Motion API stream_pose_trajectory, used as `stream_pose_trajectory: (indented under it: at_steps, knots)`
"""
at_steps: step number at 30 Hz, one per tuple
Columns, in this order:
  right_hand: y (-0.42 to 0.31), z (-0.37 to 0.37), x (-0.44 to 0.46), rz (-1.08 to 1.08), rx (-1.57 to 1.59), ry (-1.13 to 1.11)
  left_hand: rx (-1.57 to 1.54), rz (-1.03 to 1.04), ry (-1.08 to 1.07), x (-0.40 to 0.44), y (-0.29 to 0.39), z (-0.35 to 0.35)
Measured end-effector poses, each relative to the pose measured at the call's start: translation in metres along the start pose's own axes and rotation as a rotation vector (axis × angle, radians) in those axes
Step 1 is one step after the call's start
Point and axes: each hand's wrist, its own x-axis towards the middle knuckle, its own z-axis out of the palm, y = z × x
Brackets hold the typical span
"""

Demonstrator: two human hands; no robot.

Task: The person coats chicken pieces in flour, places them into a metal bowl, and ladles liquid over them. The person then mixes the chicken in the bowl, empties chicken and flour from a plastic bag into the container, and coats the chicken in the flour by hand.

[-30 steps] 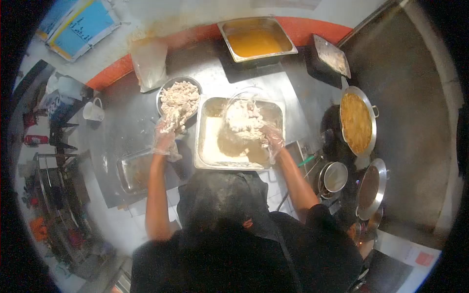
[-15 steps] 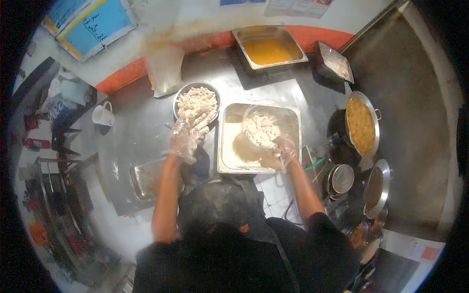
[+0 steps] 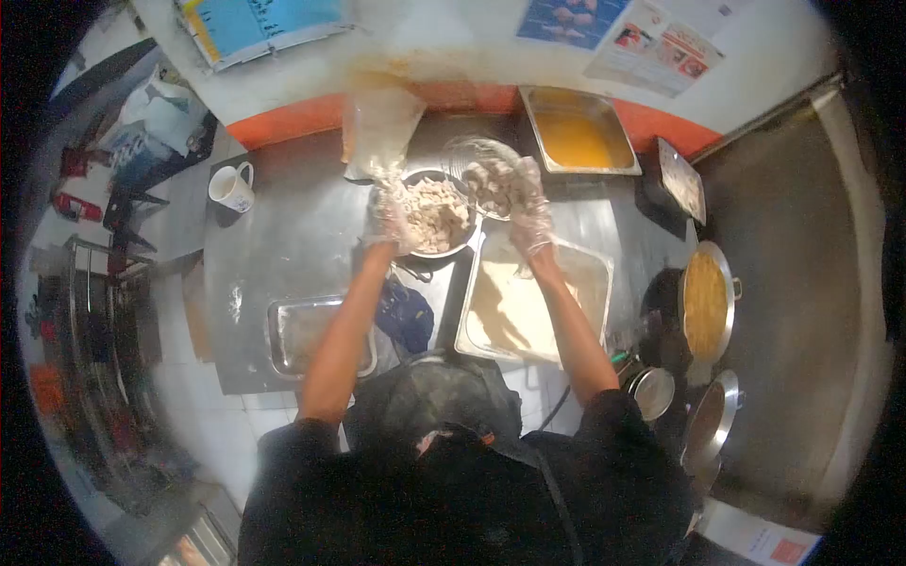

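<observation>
My right hand (image 3: 530,212), in a clear plastic glove, holds a round wire strainer (image 3: 462,151) at its right side. Pale flour-coated pieces (image 3: 493,187) lie in the strainer, which is tilted beside the far right rim of a metal bowl. More coated pieces (image 3: 436,215) fill that bowl (image 3: 451,253). My left hand (image 3: 389,215), also gloved, closes on the bowl's left rim; its fingertips are partly blurred. Under my right forearm stands a rectangular metal pan (image 3: 460,341) with pale flour (image 3: 510,307) in it.
A pan of orange liquid (image 3: 578,141) stands by the wall, left of a smaller metal container (image 3: 681,184). A plastic bag (image 3: 382,132) sits behind the bowl. Leftward are a white mug (image 3: 229,191) and a metal tray (image 3: 278,340). A wok (image 3: 706,302) is at right.
My right hand has lifted the strainer with coated pieces out of the flour pan to beside the bowl. My left hand has gone from over the bowl's pieces to its left rim. The view has shifted.
</observation>
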Motion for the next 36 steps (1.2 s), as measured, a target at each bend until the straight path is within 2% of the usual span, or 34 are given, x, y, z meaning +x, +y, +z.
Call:
stream_pose_trajectory:
  at_steps: [1, 3, 4, 5, 6, 7, 8, 9, 12, 13, 15, 16, 17, 19, 20, 21, 23, 25, 27, 29, 30, 32, 33, 34, 36]
  knots:
    - [-0.014, 0.016, 0.011, 0.425, 0.844, -0.044, 0.17, 0.029, 0.021, 0.001, -0.021, 0.008]
    - [0.017, 0.019, 0.005, 0.04, -0.599, -0.484, 0.409, -0.057, 0.082, -0.004, -0.06, 0.031]
    - [0.02, 0.027, 0.002, -0.148, -0.756, -0.508, 0.505, -0.142, 0.117, -0.008, -0.078, 0.045]
    - [0.022, 0.03, -0.001, -0.126, -0.753, -0.513, 0.51, -0.152, 0.097, -0.006, -0.113, 0.054]
    - [0.022, 0.032, 0.003, -0.134, -0.78, -0.545, -0.006, -0.255, 0.086, -0.002, -0.146, 0.055]
    - [0.02, 0.033, 0.007, -0.149, -0.807, -0.583, 0.316, -0.128, 0.023, -0.016, -0.107, 0.04]
    - [0.014, 0.03, 0.013, -0.221, -0.594, -0.498, 0.639, 0.01, 0.003, -0.03, -0.061, 0.024]
    - [0.017, 0.029, 0.015, -0.215, -0.59, -0.496, 0.643, 0.009, -0.003, -0.025, -0.062, 0.022]
    - [0.02, 0.021, 0.006, -0.229, -0.797, -0.661, 0.734, -0.016, -0.196, -0.022, -0.06, 0.019]
    - [0.014, 0.016, 0.01, -0.219, -0.794, -0.655, 0.694, -0.003, -0.161, -0.022, -0.05, 0.015]
    - [0.008, 0.001, 0.02, -0.069, -0.458, -0.447, 0.649, 0.022, -0.069, -0.028, -0.054, 0.016]
    - [0.001, -0.004, 0.027, -0.168, -0.392, -0.177, 0.644, 0.038, -0.016, -0.032, -0.057, 0.017]
    - [-0.008, -0.02, 0.024, -0.145, -0.258, 0.026, 0.643, 0.052, -0.034, -0.034, -0.058, 0.022]
    - [0.016, -0.056, 0.01, 0.335, -0.363, 0.005, 0.43, 0.06, -0.001, -0.039, 0.001, 0.02]
    - [0.022, -0.079, -0.007, 0.467, -0.34, 0.034, 0.867, 0.007, -0.113, -0.056, 0.029, 0.025]
    - [0.023, -0.103, -0.028, 0.48, -0.29, 0.097, 1.298, 0.007, -0.253, -0.074, 0.059, 0.029]
    - [0.024, -0.145, -0.073, 0.535, -0.205, 0.198, 1.361, 0.646, -0.336, -0.097, 0.038, 0.055]
    - [0.019, -0.174, -0.113, 0.574, -0.14, 0.288, 0.472, 0.72, -0.369, -0.103, 0.133, 0.095]
    - [0.013, -0.194, -0.142, 0.579, -0.086, 0.366, 0.354, 0.629, -0.693, -0.114, 0.09, 0.168]
    - [0.007, -0.207, -0.153, 0.572, -0.037, 0.397, 0.638, 0.204, -1.226, -0.107, 0.162, 0.199]
    - [0.005, -0.212, -0.153, 0.574, -0.008, 0.403, 0.637, 0.206, -1.232, -0.112, 0.155, 0.211]
    - [0.005, -0.22, -0.15, 0.59, 0.025, 0.396, 0.694, 0.899, -1.031, -0.127, 0.125, 0.232]
    - [0.006, -0.223, -0.145, 0.6, 0.035, 0.392, 0.702, 0.909, -1.031, -0.12, 0.122, 0.237]
    - [0.01, -0.224, -0.146, 0.701, -0.017, 0.382, 0.708, 0.804, -1.17, -0.12, 0.117, 0.238]
    - [0.055, -0.228, -0.177, 0.539, -0.146, 0.4, 0.69, 0.669, -1.16, -0.138, 0.121, 0.243]
